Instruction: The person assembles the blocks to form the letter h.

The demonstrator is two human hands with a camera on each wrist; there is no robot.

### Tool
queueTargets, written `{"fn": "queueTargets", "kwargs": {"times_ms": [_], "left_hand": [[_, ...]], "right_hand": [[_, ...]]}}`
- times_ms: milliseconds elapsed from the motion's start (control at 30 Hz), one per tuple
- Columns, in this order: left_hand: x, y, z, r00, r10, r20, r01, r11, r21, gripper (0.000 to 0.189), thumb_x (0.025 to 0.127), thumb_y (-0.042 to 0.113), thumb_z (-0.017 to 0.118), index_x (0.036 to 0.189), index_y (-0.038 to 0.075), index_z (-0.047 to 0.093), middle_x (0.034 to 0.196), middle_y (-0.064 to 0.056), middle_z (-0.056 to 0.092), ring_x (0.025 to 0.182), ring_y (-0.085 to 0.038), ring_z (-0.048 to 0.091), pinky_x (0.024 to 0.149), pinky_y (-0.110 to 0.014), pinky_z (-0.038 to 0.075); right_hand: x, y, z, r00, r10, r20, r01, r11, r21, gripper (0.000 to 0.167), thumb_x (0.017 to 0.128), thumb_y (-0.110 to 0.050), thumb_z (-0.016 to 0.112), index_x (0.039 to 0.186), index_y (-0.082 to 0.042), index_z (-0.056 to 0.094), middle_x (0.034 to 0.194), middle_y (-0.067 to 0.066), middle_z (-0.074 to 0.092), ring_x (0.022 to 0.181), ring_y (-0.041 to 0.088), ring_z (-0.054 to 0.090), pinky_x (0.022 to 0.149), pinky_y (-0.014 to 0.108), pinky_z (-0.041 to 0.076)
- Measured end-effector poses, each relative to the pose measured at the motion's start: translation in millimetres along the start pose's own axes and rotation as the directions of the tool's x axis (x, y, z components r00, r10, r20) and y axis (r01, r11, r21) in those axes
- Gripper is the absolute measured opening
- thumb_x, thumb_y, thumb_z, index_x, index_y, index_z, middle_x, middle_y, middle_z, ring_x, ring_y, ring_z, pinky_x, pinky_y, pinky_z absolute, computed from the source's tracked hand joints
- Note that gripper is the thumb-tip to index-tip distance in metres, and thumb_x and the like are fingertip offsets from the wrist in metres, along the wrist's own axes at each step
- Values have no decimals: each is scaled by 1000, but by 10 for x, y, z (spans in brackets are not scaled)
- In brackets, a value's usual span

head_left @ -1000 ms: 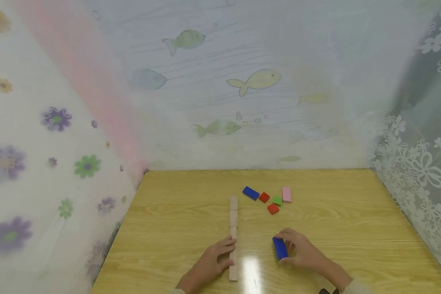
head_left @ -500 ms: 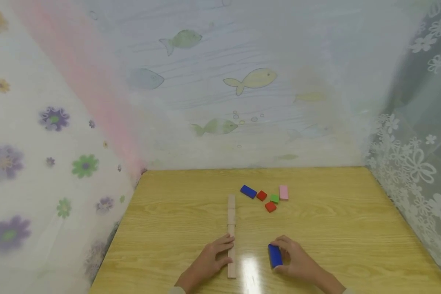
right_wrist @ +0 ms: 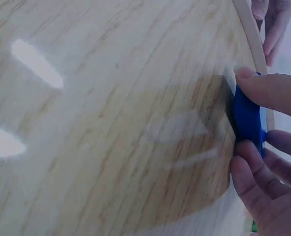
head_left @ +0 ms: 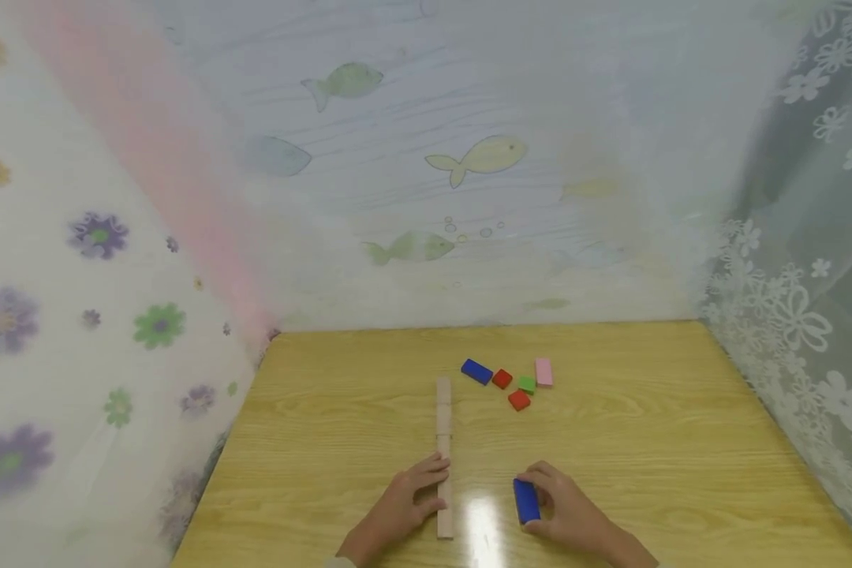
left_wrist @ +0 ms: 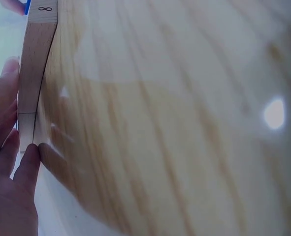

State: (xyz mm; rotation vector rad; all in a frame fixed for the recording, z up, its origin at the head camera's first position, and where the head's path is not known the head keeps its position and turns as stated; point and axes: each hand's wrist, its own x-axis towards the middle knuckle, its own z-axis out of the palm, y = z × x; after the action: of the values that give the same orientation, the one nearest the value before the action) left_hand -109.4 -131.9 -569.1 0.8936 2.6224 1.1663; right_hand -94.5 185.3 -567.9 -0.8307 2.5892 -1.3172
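Blue block [head_left: 525,502] pinched endwise in right hand [head_left: 569,509], prob for control; left hand [head_left: 406,498] unclenched against wooden row [head_left: 443,418], maybe steadying it

Dark figure 8 [left_wrist: 45,9], turned sideways in left wrist view, on a wooden block [left_wrist: 41,17]

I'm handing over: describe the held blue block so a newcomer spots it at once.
On the table, right of the pale block row, find the right hand. It pinches the blue block, whereas the other blue block, near the table's far edge, lies untouched.
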Motion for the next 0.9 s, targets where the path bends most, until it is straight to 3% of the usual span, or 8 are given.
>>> {"fn": "queueTargets", "kwargs": {"times_ms": [167, 400, 900], "left_hand": [[-6, 36, -20, 1000, -10, -7, 10, 1000, -11, 46, 89, 23, 66, 131, 7, 56, 143, -2, 46, 136, -21, 33, 108, -45, 31], [8, 29, -10, 1000, 0, -18, 0, 1000, 2, 46, 89, 25, 65, 130, 6, 56, 142, -2, 46, 136, -21, 34, 108, -44, 31], [-6, 43, 3, 1000, -10, -13, 11, 1000, 11, 47, 89, 25, 65, 131, 7, 56, 143, -1, 45, 136, -21, 34, 108, -44, 32]], "right_hand": [[-24, -6, 16, 999, -43, -20, 43, 999, -29, 57, 76, -24, 81, 122, 0, 58, 115, 2, 52, 87, 7, 51, 68, 20, 50], [-48, 5, 25, 1000, -26, -7, 26, 1000, -17, 59, 78, -23, 79, 125, 2, 55, 118, 4, 48, 87, 9, 50, 68, 20, 50], [-84, 19, 49, 995, -96, -28, 95, 995, -10, 61, 74, -17, 82, 124, 2, 55, 113, 2, 49, 82, 6, 47, 65, 19, 47]]}}
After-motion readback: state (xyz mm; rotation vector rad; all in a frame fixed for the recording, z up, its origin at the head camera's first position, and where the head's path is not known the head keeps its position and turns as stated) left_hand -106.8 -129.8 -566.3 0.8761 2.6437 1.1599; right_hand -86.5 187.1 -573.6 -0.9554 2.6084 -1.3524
